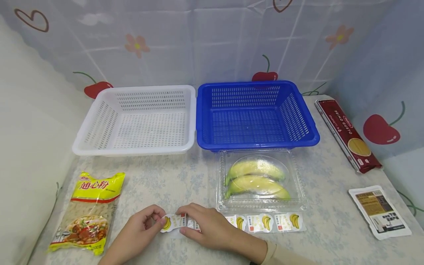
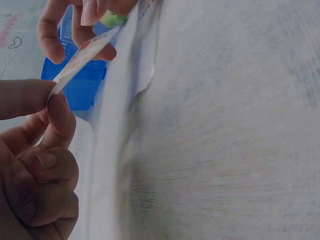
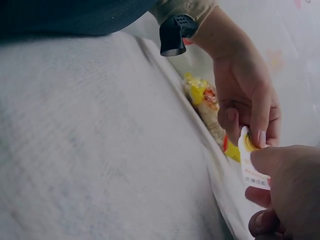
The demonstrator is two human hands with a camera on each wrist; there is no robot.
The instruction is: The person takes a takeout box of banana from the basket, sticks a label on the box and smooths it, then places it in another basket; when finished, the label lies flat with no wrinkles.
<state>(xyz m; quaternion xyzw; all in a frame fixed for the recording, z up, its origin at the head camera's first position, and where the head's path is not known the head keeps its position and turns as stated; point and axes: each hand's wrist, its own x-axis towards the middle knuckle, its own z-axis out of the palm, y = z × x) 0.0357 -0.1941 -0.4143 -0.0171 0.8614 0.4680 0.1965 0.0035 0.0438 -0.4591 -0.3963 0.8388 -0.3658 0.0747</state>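
Note:
My left hand [image 1: 140, 230] pinches one end of a small white banana sticker [image 1: 172, 222] between thumb and forefinger. Around its other end are the thumb and forefinger of my right hand [image 1: 212, 228], appearing to grip the edges. In the left wrist view the sticker [image 2: 82, 60] slants above the table between both hands. A strip of banana stickers [image 1: 261, 223] on clear backing lies partly hidden beneath my right hand. Just behind it stands a clear plastic box [image 1: 220, 184] with two yellow-green bananas [image 1: 258, 184] inside.
At the back, a white basket [image 1: 134, 151] and a blue basket [image 1: 258, 145] stand side by side. On the left lies a yellow-topped pasta bag [image 1: 87, 213]. A red spaghetti pack [image 1: 347, 134] and a white-edged flat pouch [image 1: 380, 211] lie on the right.

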